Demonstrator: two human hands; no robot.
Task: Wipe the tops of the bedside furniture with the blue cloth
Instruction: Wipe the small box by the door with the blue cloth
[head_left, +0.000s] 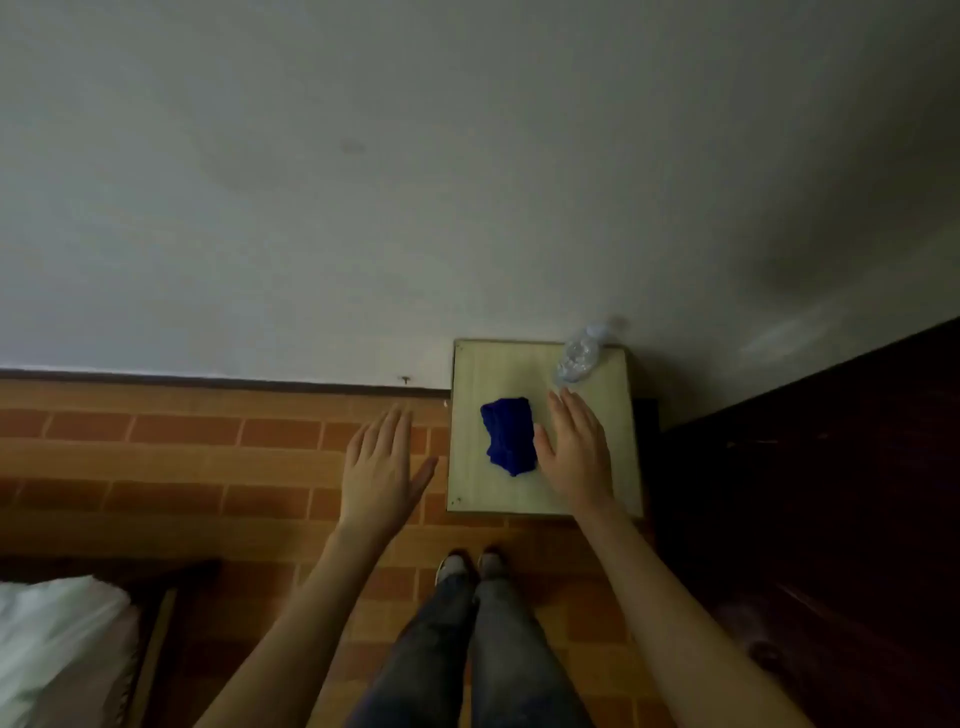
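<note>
A crumpled blue cloth (509, 435) lies in the middle of a small light-wood bedside table (470, 483) that stands against the wall. My right hand (574, 447) hovers flat and open over the table, its thumb right next to the cloth's right edge; it holds nothing. My left hand (384, 465) is spread open over the floor, left of the table, also holding nothing.
A clear plastic bottle (579, 356) lies at the table's back right corner. Dark wooden furniture (810, 493) fills the right side. A bed with white bedding (57, 639) is at the lower left. My legs and shoes (470, 566) stand on the orange brick-pattern floor.
</note>
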